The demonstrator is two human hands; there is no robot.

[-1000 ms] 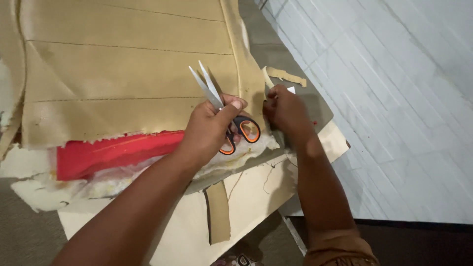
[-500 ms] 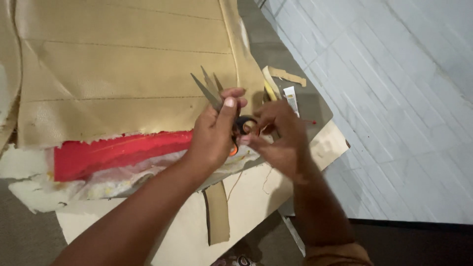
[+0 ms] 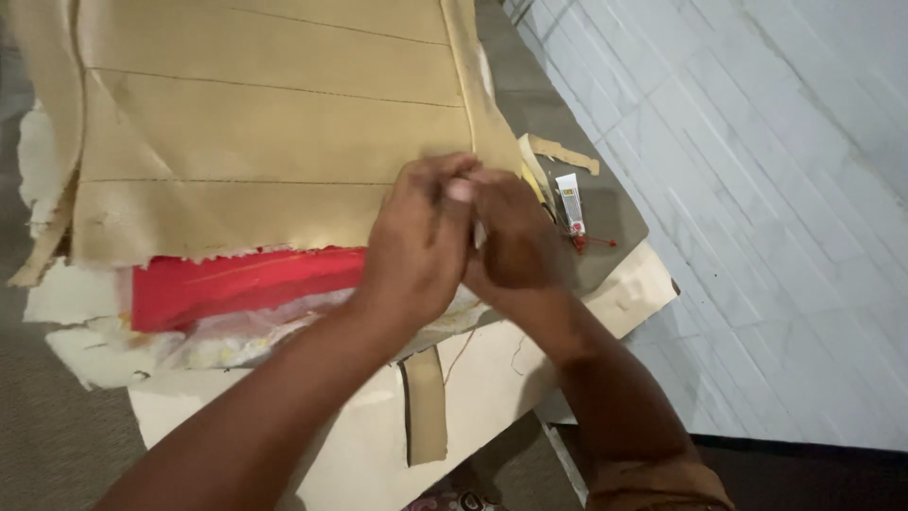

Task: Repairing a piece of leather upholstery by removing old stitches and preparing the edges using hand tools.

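My left hand [image 3: 416, 248] and my right hand [image 3: 518, 244] are pressed together, fingers curled, over the lower right corner of a tan stitched sheet [image 3: 265, 123]. The orange-handled scissors seen earlier in my left hand are covered by both hands; only a pale sliver shows between them. I cannot tell what my right hand grips. Below the tan sheet a red layer [image 3: 236, 284] sticks out over torn white padding [image 3: 85, 331].
A small white tube [image 3: 570, 201] and a bit of red thread [image 3: 593, 243] lie on the grey tabletop [image 3: 615, 213] right of my hands. A tan scrap [image 3: 563, 151] lies behind them, and a tan strip [image 3: 426, 416] hangs over pale board. White tiled floor [image 3: 766, 189] is at the right.
The scissors' blades stood up from my left hand; my right hand came across to them. Now both hands are closed together and the scissors are hidden.
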